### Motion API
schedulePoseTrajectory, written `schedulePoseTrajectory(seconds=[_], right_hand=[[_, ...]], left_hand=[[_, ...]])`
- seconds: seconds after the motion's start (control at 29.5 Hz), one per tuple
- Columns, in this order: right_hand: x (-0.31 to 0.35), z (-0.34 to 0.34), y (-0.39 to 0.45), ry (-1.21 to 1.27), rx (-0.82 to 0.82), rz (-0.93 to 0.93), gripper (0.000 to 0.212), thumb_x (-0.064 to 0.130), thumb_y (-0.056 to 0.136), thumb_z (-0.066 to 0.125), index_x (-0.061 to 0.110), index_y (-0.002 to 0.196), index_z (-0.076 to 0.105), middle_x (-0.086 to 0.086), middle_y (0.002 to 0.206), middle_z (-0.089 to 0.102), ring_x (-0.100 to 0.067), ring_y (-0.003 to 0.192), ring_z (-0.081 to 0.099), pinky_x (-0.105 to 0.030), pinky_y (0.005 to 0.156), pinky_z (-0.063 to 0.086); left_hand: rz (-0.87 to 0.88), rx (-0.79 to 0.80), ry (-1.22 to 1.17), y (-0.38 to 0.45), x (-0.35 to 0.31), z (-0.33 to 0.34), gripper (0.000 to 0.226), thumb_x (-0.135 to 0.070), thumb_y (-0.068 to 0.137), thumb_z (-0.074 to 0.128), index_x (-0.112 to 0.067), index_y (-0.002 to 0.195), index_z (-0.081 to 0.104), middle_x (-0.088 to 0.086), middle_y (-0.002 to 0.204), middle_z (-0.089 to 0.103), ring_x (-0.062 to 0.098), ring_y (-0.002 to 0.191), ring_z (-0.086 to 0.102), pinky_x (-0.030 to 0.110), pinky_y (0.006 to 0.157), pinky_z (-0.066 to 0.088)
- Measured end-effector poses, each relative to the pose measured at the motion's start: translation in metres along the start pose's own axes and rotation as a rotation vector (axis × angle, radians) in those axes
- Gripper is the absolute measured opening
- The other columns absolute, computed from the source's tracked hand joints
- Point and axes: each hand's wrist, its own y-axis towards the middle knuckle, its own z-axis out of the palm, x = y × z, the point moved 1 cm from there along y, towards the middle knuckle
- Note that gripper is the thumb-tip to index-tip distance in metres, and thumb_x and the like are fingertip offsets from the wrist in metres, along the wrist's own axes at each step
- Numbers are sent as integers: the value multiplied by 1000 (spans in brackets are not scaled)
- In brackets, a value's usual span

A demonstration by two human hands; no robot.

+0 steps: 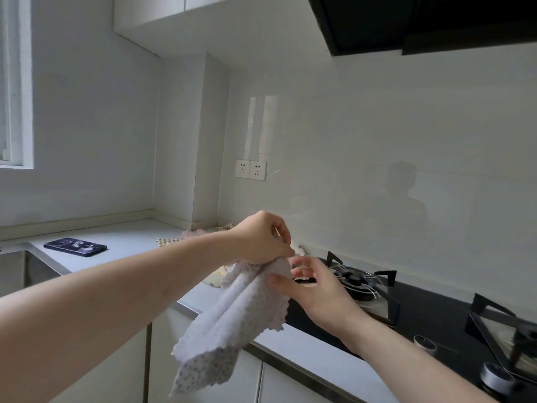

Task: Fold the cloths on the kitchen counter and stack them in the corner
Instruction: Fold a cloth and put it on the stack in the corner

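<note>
Right now the left hand (258,239) pinches the dotted cloth (232,324) aloft over the bench's (128,237) front edge; the right hand (313,286), loosely spread, should catch the neighbouring corner and pull it taut before folding.

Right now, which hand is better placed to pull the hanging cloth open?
Right. The left hand already pinches the white dotted cloth bunched at its top, so it is occupied. The right hand is open with its fingers touching the cloth's upper edge beside that pinch, likely ready to take a corner.
</note>
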Motion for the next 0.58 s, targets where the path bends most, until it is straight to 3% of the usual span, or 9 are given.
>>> schedulePoseTrajectory(seconds=[0.17,0.31,0.41,0.51,0.58], right_hand=[[-7,-3,11,-27,5,52,40,46,75,86,31,109,69,7,100,75,-11,95,71,-30,83,53],[-13,-17,16,-16,9,62,16,31,85,82,21,97,77,8,91,77,-5,80,70,-20,71,48],[-19,-31,19,-22,-29,49,22,36,83,84,16,89,77,9,76,73,-2,65,62,-13,58,44],[-27,-45,25,-72,-60,50,30,45,82,82,16,89,77,5,81,75,-6,71,64,-20,67,48],[-33,-55,30,-76,-93,41,28,43,84,80,16,88,77,3,80,74,-6,69,62,-22,68,47]], left_hand=[[-52,49,-71,0,0,-1,20,-26,77,85,-21,90,71,-6,75,64,12,43,46,17,39,36],[-32,88,-42,-3,7,-5,25,-31,77,86,-26,96,72,-11,83,67,3,40,48,16,40,38],[1,110,125,-5,16,-9,25,-28,77,86,-29,97,71,-12,90,64,2,53,55,14,38,39],[22,163,244,-2,27,-8,20,-27,79,84,-36,89,69,-16,90,65,1,67,58,16,53,44],[32,179,269,0,33,-6,17,-26,82,80,-38,88,69,-17,89,67,-4,66,57,13,55,43]])
